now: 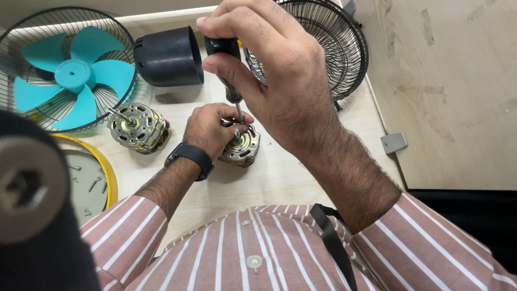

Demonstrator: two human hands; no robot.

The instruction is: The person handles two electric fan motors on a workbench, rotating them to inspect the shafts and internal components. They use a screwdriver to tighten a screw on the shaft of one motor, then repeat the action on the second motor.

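A screwdriver (229,73) was gripped by the right hand (274,70) while a fan motor (241,148) was clasped on the table (280,178) by the left hand (210,129).

Two motors lie side by side on the surface (280,183): one motor (139,128) left, the other motor (241,148) right. A housing (169,56) sits behind them, between two fan guards (32,32) (334,48).

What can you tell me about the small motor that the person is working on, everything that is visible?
The motor is a small round unit of brass-coloured and silver metal, its shaft pointing up. It rests on the pale wooden table, right of a second, similar motor. The left hand grips its left side and partly hides it. The right hand holds a black-handled screwdriver upright, its tip at the motor's top.
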